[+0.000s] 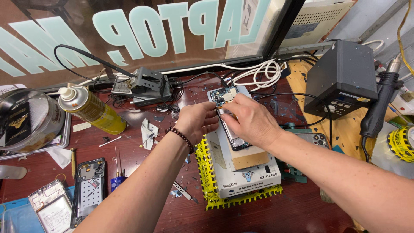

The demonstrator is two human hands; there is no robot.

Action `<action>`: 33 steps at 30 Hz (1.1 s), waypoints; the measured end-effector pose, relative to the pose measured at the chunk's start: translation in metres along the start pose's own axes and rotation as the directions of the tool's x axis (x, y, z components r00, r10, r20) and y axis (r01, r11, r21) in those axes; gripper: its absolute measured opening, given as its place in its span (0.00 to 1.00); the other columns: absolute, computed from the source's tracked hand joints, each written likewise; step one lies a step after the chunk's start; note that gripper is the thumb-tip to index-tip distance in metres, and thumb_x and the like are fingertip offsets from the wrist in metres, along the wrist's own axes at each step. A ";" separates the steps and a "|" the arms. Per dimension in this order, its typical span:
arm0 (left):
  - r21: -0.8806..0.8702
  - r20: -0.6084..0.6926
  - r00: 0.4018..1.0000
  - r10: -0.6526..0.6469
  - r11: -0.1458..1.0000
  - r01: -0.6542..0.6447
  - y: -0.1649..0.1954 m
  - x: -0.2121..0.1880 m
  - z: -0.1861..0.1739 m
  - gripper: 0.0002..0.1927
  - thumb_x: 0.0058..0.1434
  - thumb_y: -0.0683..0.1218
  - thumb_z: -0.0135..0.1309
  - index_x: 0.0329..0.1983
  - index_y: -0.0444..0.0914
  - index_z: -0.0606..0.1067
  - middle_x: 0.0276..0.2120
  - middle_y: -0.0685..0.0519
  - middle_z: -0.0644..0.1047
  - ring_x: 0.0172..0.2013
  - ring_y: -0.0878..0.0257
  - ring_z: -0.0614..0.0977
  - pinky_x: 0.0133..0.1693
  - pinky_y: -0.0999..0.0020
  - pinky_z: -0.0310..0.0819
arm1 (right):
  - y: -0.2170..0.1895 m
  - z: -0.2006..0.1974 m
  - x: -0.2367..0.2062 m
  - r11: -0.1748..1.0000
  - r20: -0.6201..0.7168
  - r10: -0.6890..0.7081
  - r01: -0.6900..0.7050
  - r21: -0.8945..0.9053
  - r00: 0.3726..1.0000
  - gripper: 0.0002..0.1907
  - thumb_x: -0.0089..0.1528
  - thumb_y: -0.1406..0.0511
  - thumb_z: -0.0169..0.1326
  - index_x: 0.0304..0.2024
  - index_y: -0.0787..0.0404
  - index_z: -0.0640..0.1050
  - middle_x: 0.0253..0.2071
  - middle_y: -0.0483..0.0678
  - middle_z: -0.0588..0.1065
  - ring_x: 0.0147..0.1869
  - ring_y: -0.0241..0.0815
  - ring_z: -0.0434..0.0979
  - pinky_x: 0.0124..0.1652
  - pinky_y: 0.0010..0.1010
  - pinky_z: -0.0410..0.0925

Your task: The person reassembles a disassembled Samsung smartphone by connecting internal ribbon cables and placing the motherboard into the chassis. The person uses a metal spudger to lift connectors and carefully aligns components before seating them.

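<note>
Opened smartphone (229,113) sits on a white heating pad (246,172) mid-tabletop, circuit board exposed at 12 o'clock. Both hands are on it: left hand (197,122) grip pinched on its edge, right hand (250,122) pressing over the middle, looks like mid-teardown. Yellow spray can (92,110) at 9 o'clock, hot-air station (343,77) at 2.
</note>
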State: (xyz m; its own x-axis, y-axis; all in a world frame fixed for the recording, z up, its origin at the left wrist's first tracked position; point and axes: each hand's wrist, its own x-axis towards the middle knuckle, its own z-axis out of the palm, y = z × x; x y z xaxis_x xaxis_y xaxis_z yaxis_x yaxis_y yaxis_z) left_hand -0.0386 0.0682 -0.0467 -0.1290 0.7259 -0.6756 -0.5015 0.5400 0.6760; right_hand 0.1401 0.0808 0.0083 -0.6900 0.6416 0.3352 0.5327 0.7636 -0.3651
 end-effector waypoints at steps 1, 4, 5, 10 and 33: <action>0.010 0.007 1.000 0.012 1.000 -0.012 0.001 -0.001 0.000 0.09 0.62 0.46 0.58 0.38 0.35 0.77 0.31 0.53 0.78 0.31 0.62 0.80 0.33 0.65 0.79 | 0.001 -0.001 0.000 0.999 0.013 0.041 -0.041 0.014 0.999 0.13 0.61 0.63 0.59 0.45 0.64 0.81 0.37 0.53 0.73 0.40 0.53 0.78 0.39 0.41 0.72; 0.036 -0.008 1.000 0.014 0.999 -0.014 0.004 -0.002 -0.001 0.10 0.62 0.46 0.58 0.37 0.33 0.77 0.30 0.51 0.78 0.28 0.61 0.79 0.30 0.67 0.79 | 0.002 -0.003 0.002 0.993 0.024 0.104 -0.105 0.043 0.994 0.15 0.61 0.63 0.59 0.47 0.65 0.81 0.37 0.53 0.73 0.38 0.53 0.78 0.39 0.41 0.72; 0.044 -0.014 1.000 0.006 0.999 -0.006 0.005 -0.002 0.000 0.11 0.62 0.46 0.58 0.37 0.33 0.77 0.30 0.50 0.78 0.26 0.61 0.79 0.29 0.67 0.79 | 0.001 -0.003 0.002 0.995 0.010 0.094 -0.095 0.041 0.995 0.14 0.61 0.63 0.58 0.46 0.64 0.81 0.37 0.53 0.73 0.38 0.53 0.78 0.40 0.41 0.72; 0.066 -0.027 0.999 0.020 0.998 -0.018 0.006 0.001 0.001 0.09 0.62 0.45 0.58 0.36 0.34 0.76 0.28 0.51 0.77 0.25 0.62 0.79 0.28 0.66 0.78 | 0.001 -0.003 0.009 0.980 0.041 0.199 -0.199 -0.001 0.979 0.12 0.62 0.62 0.58 0.45 0.60 0.82 0.35 0.54 0.75 0.39 0.55 0.79 0.41 0.43 0.73; 0.131 -0.044 0.998 0.046 0.991 -0.040 0.027 0.007 0.006 0.07 0.65 0.43 0.52 0.41 0.35 0.74 0.30 0.51 0.76 0.27 0.61 0.78 0.28 0.64 0.77 | 0.022 -0.013 0.026 0.899 0.136 0.435 -0.437 -0.020 0.890 0.18 0.62 0.55 0.53 0.52 0.50 0.81 0.38 0.56 0.81 0.43 0.57 0.82 0.45 0.45 0.73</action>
State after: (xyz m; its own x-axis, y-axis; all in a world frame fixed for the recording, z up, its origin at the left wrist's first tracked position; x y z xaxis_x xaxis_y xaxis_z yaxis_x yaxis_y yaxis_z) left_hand -0.0480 0.0904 -0.0310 -0.1896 0.7304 -0.6562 -0.3798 0.5617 0.7350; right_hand 0.1400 0.1152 0.0202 -0.4488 0.8934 0.0212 0.7901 0.4078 -0.4576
